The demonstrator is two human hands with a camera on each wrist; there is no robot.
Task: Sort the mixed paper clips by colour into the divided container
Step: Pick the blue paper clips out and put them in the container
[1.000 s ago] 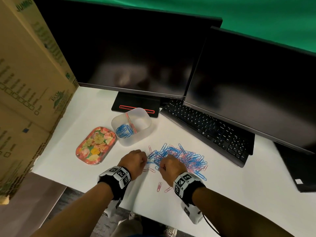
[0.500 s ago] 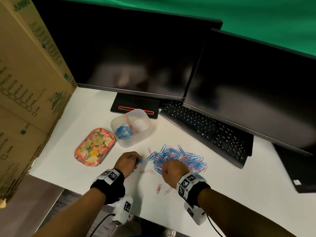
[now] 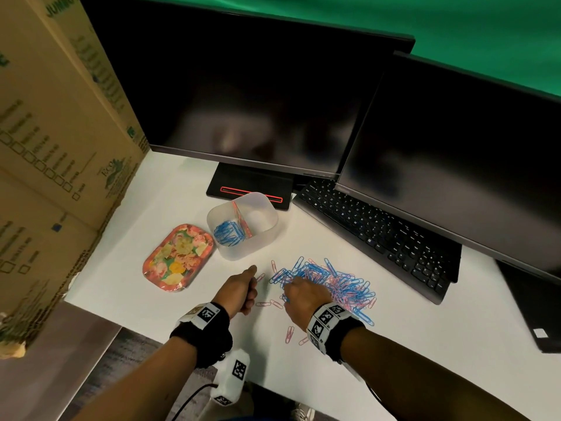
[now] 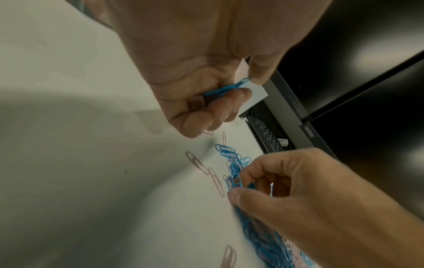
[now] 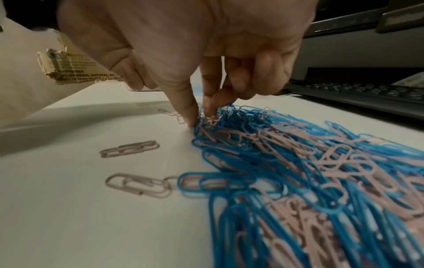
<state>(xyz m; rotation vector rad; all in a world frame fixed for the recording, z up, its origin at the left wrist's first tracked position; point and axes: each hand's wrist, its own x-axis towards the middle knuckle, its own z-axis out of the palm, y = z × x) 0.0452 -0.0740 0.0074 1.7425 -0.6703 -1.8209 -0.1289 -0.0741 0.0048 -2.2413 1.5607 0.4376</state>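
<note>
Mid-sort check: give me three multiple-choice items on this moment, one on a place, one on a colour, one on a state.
1. Where does the container stand?
A. right of the keyboard
B. between tray and pile
C. on the box

2. What colour are the clips in the left hand?
A. blue
B. pink
C. green

3. What is the right hand doing?
A. lying flat
B. hovering over the container
C. pinching into the pile

Answers: 1 B, the tray lies to its left and the pile nearer, to its right; 2 A, blue wire shows between thumb and fingers; 3 C, its fingertips press into the pile's edge.
</note>
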